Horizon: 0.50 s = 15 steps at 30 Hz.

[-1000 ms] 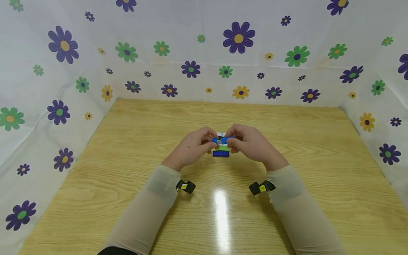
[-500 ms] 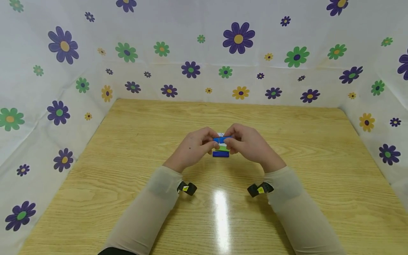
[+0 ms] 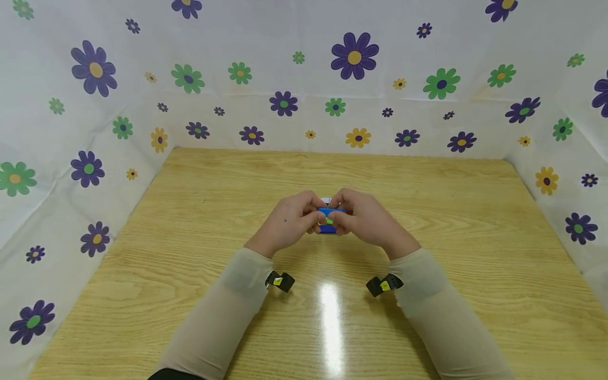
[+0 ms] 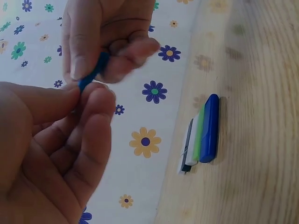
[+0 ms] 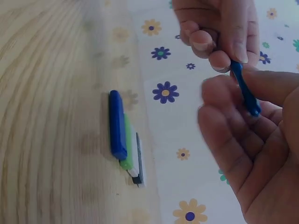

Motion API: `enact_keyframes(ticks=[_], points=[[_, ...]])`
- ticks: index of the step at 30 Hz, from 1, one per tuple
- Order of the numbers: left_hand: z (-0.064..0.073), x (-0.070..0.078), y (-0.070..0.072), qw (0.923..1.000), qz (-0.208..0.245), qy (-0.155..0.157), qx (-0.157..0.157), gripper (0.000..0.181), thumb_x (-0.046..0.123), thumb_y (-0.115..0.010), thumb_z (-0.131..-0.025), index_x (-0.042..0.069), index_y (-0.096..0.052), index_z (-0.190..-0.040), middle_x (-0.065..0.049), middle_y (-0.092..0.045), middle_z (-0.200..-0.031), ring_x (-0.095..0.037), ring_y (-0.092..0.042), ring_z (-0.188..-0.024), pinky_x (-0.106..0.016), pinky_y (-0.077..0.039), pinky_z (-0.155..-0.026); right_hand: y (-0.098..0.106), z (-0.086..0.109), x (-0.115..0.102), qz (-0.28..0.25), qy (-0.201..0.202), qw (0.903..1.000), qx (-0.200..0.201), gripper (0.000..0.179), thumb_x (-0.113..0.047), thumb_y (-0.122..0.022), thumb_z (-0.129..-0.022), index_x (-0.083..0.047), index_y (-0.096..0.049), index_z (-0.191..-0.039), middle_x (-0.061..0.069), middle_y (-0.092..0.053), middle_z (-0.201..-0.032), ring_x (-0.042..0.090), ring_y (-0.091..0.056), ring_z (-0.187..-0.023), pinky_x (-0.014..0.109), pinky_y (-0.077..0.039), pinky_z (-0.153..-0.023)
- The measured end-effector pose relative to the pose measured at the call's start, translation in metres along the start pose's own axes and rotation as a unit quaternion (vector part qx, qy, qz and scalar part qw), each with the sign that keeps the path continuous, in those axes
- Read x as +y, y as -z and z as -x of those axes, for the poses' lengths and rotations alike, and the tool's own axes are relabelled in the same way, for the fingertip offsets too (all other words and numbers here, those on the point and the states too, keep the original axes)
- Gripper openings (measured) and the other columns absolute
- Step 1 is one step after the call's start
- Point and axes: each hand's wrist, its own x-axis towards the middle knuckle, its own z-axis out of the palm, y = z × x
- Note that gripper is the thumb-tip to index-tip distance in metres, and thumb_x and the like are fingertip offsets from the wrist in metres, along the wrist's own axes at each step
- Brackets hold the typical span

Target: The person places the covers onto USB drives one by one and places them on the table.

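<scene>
Both hands hold a small blue USB flash drive [image 3: 332, 209] between them, raised above the table. My left hand [image 3: 295, 219] pinches its capped end between thumb and fingers. The other end is pinched by my right hand [image 3: 364, 219]. From the right wrist, the drive [image 5: 244, 88] appears as a narrow blue strip, its metal plug out of sight. Under the hands lies a row of similar slim sticks: a dark blue stick [image 5: 117, 126] nearest me, then a light green stick [image 4: 199, 133], then white and dark ones [image 5: 137, 161] behind, partly covered by the fingers in the head view.
The wooden table [image 3: 199, 211] spreads out around the hands. A white cloth [image 3: 214, 53] printed with flowers stands along its back and both sides. Each wrist wears a black strap with a small camera [image 3: 378, 286].
The metal plug showed between the blue cap and body a second ago; the gap has closed and the plug is hidden. My right hand has shifted left toward the left hand.
</scene>
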Motion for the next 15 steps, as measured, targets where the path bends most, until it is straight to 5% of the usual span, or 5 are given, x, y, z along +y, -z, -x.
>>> enact_keyframes(ticks=[7, 15], points=[[-0.0009, -0.0031, 0.0040, 0.9992, -0.028, 0.029, 0.007, 0.012, 0.021, -0.060, -0.104, 0.016, -0.062, -0.115, -0.003, -0.073, -0.095, -0.021, -0.067, -0.082, -0.038, -0.054, -0.072, 0.0030, 0.0000, -0.0009, 0.177, 0.018, 0.9836, 0.025, 0.017, -0.023, -0.069, -0.099, -0.015, -0.057, -0.107, -0.001, -0.065, -0.091, 0.018, -0.060, -0.078, 0.034, -0.052, -0.068], [-0.0020, -0.0077, 0.0081, 0.9969, -0.054, 0.053, 0.022, 0.022, 0.028, -0.057, -0.105, 0.015, -0.059, -0.122, -0.009, -0.072, -0.097, -0.027, -0.067, -0.087, -0.040, -0.051, -0.069, -0.0034, -0.0062, 0.0080, 0.263, -0.023, 0.9644, -0.022, 0.017, -0.026, -0.072, -0.096, -0.013, -0.062, -0.100, -0.002, -0.062, -0.085, 0.018, -0.056, -0.074, 0.033, -0.049, -0.068]])
